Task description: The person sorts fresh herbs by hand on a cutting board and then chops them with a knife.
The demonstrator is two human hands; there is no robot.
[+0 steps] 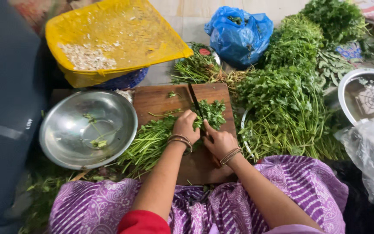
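Observation:
A bunch of green coriander (152, 141) lies across a wooden cutting board (156, 100), stems to the left and leaves (213, 112) to the right. My left hand (185, 125) presses down on the bunch near the leafy end. My right hand (220, 143) grips the handle of a knife (195, 100), its dark blade pointing away from me and resting on the herbs beside my left fingers. Both wrists wear thin bangles. My lap in purple patterned cloth (308, 186) is at the near edge.
A steel bowl (66, 130) with a few herb scraps sits left of the board. Behind it is a yellow tray (152, 39) with pale chopped bits. Piled greens (286, 99) fill the right, with a blue plastic bag (239, 34), a steel vessel (347, 93) and clear plastic (369, 147).

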